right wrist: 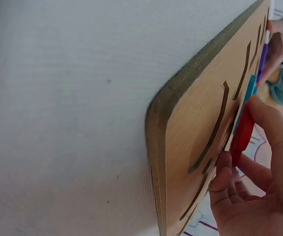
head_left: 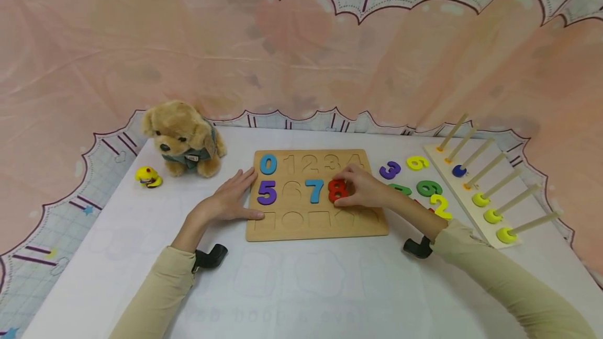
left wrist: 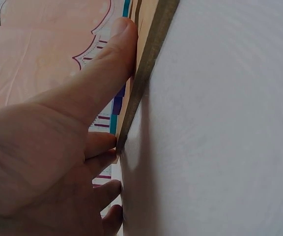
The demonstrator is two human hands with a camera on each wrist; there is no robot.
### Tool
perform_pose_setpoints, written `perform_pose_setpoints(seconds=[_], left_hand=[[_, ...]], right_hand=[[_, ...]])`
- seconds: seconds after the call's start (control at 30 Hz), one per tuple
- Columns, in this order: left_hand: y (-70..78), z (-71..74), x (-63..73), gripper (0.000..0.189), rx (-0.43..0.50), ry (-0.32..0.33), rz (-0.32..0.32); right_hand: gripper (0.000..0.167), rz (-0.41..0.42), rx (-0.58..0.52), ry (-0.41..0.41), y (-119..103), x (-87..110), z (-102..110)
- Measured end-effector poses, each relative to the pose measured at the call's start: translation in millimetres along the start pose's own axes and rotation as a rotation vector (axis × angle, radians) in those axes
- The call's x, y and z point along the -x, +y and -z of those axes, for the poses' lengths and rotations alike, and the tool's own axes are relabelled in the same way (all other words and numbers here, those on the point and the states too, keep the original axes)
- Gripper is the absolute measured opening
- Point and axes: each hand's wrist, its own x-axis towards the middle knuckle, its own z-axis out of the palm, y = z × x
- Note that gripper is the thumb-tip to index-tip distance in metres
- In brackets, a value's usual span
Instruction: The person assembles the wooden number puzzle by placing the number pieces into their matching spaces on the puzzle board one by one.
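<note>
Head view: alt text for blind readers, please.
A person's right hand holds a red 8 at a wooden number puzzle bearing a blue 0, purple 5 and blue 7; the left hand touches its left edge. A plush dog sits to the left; loose numerals and a peg board lie to the right.

I see a plush dog [head_left: 176, 124] sitting on the white tabletop [head_left: 292, 297], with a small yellow toy [head_left: 148, 176] near it, possibly a duck. Far right, a pegged board [head_left: 457, 182] carries yellow rings [head_left: 480, 200]; pink patterned fabric [head_left: 292, 56] hangs behind.
</note>
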Motion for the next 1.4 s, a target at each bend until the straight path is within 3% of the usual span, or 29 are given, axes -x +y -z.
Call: perform_pose_setpoints(seconds=[0.27,0.73,1.03,1.23,1.4], left_hand=[[2.3,1.3,-2.4,0.111,-0.014,0.0,-0.011],[1.4,4.0,-3.3,0.113,-0.016,-0.001,-0.006],[1.5,3.6,-4.5,0.113,-0.006,-0.003,-0.005],[1.9,-0.5,-3.5,0.112,0.007,-0.011,-0.001],[1.7,-0.5,-0.4,0.112,0.003,0.0,-0.01]], right_hand=[[0.063,-0.051,0.018,-0.003,0.6,-1.2,1.5],[0.06,-0.031,0.05,-0.036,0.2,-6.7,4.9],[0.072,-0.012,0.187,-0.026,-3.5,-6.5,1.7],[0.087,-0.076,0.23,0.064,-17.2,12.7,-2.9],[0.088,-0.142,0.176,0.132,-18.1,47.3,5.0]])
